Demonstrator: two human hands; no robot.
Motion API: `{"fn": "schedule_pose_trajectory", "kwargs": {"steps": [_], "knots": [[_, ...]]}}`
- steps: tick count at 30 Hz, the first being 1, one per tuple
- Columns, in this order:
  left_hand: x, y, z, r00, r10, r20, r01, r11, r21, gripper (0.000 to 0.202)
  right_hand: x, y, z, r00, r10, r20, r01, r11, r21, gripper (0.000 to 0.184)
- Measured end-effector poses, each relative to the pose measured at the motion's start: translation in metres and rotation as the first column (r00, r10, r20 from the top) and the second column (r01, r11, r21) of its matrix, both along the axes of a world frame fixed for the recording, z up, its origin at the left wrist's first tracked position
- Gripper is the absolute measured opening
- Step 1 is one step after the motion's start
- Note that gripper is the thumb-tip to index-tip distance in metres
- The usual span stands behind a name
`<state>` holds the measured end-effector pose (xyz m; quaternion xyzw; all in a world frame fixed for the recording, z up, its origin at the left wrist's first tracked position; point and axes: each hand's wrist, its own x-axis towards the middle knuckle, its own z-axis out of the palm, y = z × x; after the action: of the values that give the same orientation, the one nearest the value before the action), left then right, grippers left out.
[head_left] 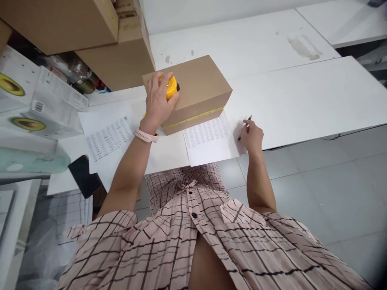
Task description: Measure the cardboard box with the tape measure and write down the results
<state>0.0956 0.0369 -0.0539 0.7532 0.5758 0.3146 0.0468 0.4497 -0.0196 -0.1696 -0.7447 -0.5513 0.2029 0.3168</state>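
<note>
A closed brown cardboard box (pixel 199 86) lies on the white table (pixel 302 96). My left hand (pixel 157 100) is closed around a yellow tape measure (pixel 171 87) pressed on the box's near left corner. Its yellow tape (pixel 196 117) runs along the box's front side. My right hand (pixel 251 136) grips a black pen (pixel 245 125), its tip resting on the table to the right of a printed sheet (pixel 208 139) that lies partly under the box.
More printed sheets (pixel 107 137) lie at the left. Large cardboard boxes (pixel 99 36) and white product boxes (pixel 36 100) are stacked at the far left. A dark phone-like object (pixel 83 175) sits at the table's near edge. Tiled floor lies to the right.
</note>
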Motion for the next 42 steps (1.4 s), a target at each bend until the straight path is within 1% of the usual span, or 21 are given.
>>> {"fn": "schedule_pose_trajectory", "kwargs": {"steps": [1, 2, 3, 4, 5, 7, 9, 11, 12, 14, 16, 17, 18, 20, 21, 23, 26, 29, 31, 36, 42], "knots": [[0.003, 0.001, -0.003, 1.0, 0.018, 0.006, -0.018, 1.0, -0.002, 0.057, 0.002, -0.007, 0.003, 0.985, -0.006, -0.173, 0.016, 0.998, 0.057, 0.041], [0.006, 0.002, -0.005, 1.0, 0.026, 0.016, -0.026, 1.0, -0.005, 0.058, 0.003, -0.016, 0.007, 0.937, 0.011, -0.348, 0.029, 0.994, 0.109, 0.042], [0.008, 0.004, -0.008, 0.999, 0.025, 0.029, -0.025, 1.0, -0.009, 0.059, 0.003, -0.027, 0.012, 0.867, 0.046, -0.497, 0.037, 0.987, 0.156, 0.042], [0.008, 0.007, -0.009, 0.999, 0.021, 0.041, -0.02, 1.0, -0.02, 0.061, 0.001, -0.038, 0.018, 0.796, 0.092, -0.598, 0.035, 0.98, 0.197, 0.04], [0.009, 0.01, -0.01, 0.999, 0.018, 0.047, -0.017, 0.999, -0.041, 0.063, -0.001, -0.048, 0.023, 0.744, 0.136, -0.654, 0.026, 0.972, 0.232, 0.037], [0.009, 0.013, -0.006, 0.999, 0.036, 0.038, -0.032, 0.995, -0.094, 0.068, -0.012, -0.065, 0.031, 0.708, 0.201, -0.677, -0.013, 0.962, 0.272, 0.033], [0.012, 0.009, 0.0, 0.996, 0.087, 0.026, -0.085, 0.994, -0.069, 0.069, -0.03, -0.072, 0.033, 0.726, 0.222, -0.651, -0.058, 0.963, 0.264, 0.03], [0.017, -0.007, 0.0, 0.99, 0.138, 0.038, -0.141, 0.985, 0.098, 0.061, -0.049, -0.069, 0.03, 0.747, 0.221, -0.628, -0.1, 0.97, 0.222, 0.042], [0.021, -0.02, -0.004, 0.988, 0.147, 0.056, -0.155, 0.968, 0.196, 0.054, -0.059, -0.065, 0.026, 0.745, 0.223, -0.629, -0.123, 0.972, 0.198, 0.049], [0.033, -0.057, -0.025, 0.989, 0.117, 0.086, -0.138, 0.939, 0.315, 0.038, -0.074, -0.053, 0.018, 0.698, 0.255, -0.669, -0.197, 0.967, 0.162, 0.061], [0.049, -0.099, -0.058, 0.993, 0.03, 0.118, -0.059, 0.967, 0.249, 0.033, -0.085, -0.041, 0.011, 0.618, 0.311, -0.722, -0.294, 0.943, 0.155, 0.069], [0.058, -0.119, -0.077, 0.995, -0.024, 0.096, 0.002, 0.975, 0.222, 0.03, -0.088, -0.036, 0.008, 0.587, 0.337, -0.736, -0.34, 0.928, 0.154, 0.067], [0.066, -0.137, -0.095, 0.995, -0.083, 0.054, 0.072, 0.98, 0.187, 0.029, -0.091, -0.032, 0.004, 0.579, 0.356, -0.734, -0.375, 0.915, 0.149, 0.062], [0.079, -0.164, -0.123, 0.982, -0.179, -0.059, 0.184, 0.977, 0.108, 0.036, -0.094, -0.029, -0.002, 0.623, 0.38, -0.683, -0.406, 0.904, 0.133, 0.046], [0.084, -0.172, -0.133, 0.967, -0.218, -0.129, 0.228, 0.972, 0.064, 0.042, -0.095, -0.028, -0.005, 0.652, 0.391, -0.65, -0.41, 0.903, 0.132, 0.042], [0.089, -0.179, -0.142, 0.929, -0.258, -0.264, 0.264, 0.964, -0.011, 0.052, -0.098, -0.028, -0.009, 0.678, 0.413, -0.608, -0.408, 0.899, 0.156, 0.038], [0.091, -0.177, -0.143, 0.888, -0.242, -0.392, 0.233, 0.97, -0.071, 0.049, -0.103, -0.028, -0.011, 0.694, 0.414, -0.588, -0.393, 0.903, 0.172, 0.036], [0.092, -0.176, -0.142, 0.878, -0.215, -0.427, 0.19, 0.977, -0.101, 0.046, -0.108, -0.028, -0.01, 0.783, 0.35, -0.514, -0.312, 0.936, 0.163, 0.044], [0.093, -0.177, -0.143, 0.878, -0.207, -0.432, 0.178, 0.978, -0.108, 0.046, -0.111, -0.027, -0.01, 0.812, 0.329, -0.483, -0.282, 0.944, 0.17, 0.045], [0.094, -0.179, -0.144, 0.885, -0.185, -0.427, 0.173, 0.983, -0.067, 0.046, -0.113, -0.027, -0.016, 0.84, 0.346, -0.417, -0.305, 0.938, 0.164, 0.04], [0.095, -0.178, -0.144, 0.886, -0.181, -0.427, 0.163, 0.983, -0.079, 0.046, -0.114, -0.027, -0.017, 0.867, 0.357, -0.348, -0.329, 0.934, 0.138, 0.039]]}}
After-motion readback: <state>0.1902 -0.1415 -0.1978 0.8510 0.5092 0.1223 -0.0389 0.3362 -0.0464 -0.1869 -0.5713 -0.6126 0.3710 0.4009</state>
